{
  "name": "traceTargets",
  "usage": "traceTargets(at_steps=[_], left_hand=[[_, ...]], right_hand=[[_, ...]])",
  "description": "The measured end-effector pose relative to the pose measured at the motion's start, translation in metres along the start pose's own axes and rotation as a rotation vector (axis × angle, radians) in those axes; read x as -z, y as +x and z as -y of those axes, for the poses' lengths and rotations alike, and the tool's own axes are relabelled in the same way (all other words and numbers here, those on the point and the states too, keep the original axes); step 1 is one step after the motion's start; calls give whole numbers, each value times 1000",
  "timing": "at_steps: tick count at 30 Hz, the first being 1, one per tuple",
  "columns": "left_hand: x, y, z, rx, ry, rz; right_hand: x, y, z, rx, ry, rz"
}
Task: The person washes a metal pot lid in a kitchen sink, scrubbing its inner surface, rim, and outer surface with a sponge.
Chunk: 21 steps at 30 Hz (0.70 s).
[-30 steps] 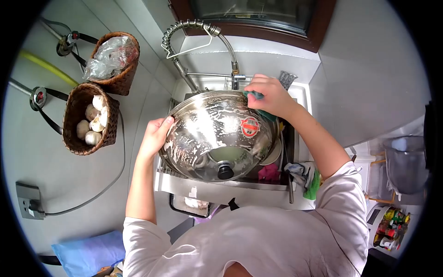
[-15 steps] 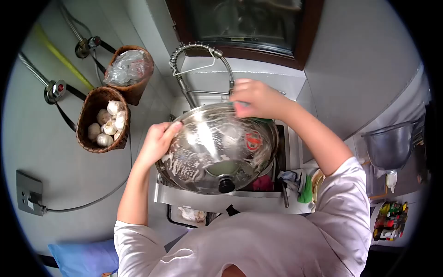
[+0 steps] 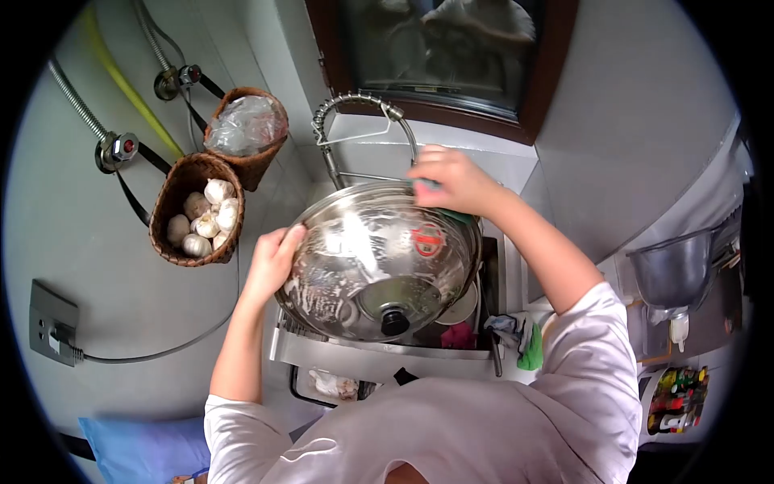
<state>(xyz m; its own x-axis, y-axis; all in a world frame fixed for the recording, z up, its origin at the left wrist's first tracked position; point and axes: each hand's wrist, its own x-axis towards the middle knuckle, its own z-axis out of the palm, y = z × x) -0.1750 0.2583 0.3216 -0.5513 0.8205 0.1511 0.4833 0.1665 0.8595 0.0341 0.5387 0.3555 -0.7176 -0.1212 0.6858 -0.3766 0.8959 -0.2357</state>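
A large glass lid (image 3: 371,250) with a metal rim, a red mark and a black knob is tilted above the sink (image 3: 387,353), its surface streaked with suds. My left hand (image 3: 276,256) grips the lid's left rim, thumb over the edge. At the upper right rim my right hand (image 3: 453,184) presses a pink and green cloth (image 3: 427,190) against the lid; its fingers are closed on the cloth. Behind the lid rises a coiled spring faucet (image 3: 355,98).
Two wicker baskets hang at the left wall, one with garlic (image 3: 196,218), one with plastic bags (image 3: 246,125). A socket (image 3: 52,327) is lower left. Cloths (image 3: 520,335) lie right of the sink, beyond them a metal basin (image 3: 673,270) and bottles (image 3: 679,399).
The lid has turned slightly, its red mark shifting left. My right hand stays at the upper rim with the cloth. The view has shifted a little, so the baskets appear further right.
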Motion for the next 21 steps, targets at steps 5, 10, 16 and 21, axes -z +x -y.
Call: traceTargets(at_steps=[5, 10, 16, 21], left_hand=[[1, 0, 25, 14, -124, -37], [-4, 7, 0, 55, -173, 42], [-28, 10, -16, -100, 109, 98], [9, -6, 24, 14, -207, -156]], right_hand=[[3, -4, 0, -37, -66, -93], [14, 34, 8, 108, -77, 35], [-19, 54, 31, 239, -39, 219], [17, -14, -6, -108, -89, -104]])
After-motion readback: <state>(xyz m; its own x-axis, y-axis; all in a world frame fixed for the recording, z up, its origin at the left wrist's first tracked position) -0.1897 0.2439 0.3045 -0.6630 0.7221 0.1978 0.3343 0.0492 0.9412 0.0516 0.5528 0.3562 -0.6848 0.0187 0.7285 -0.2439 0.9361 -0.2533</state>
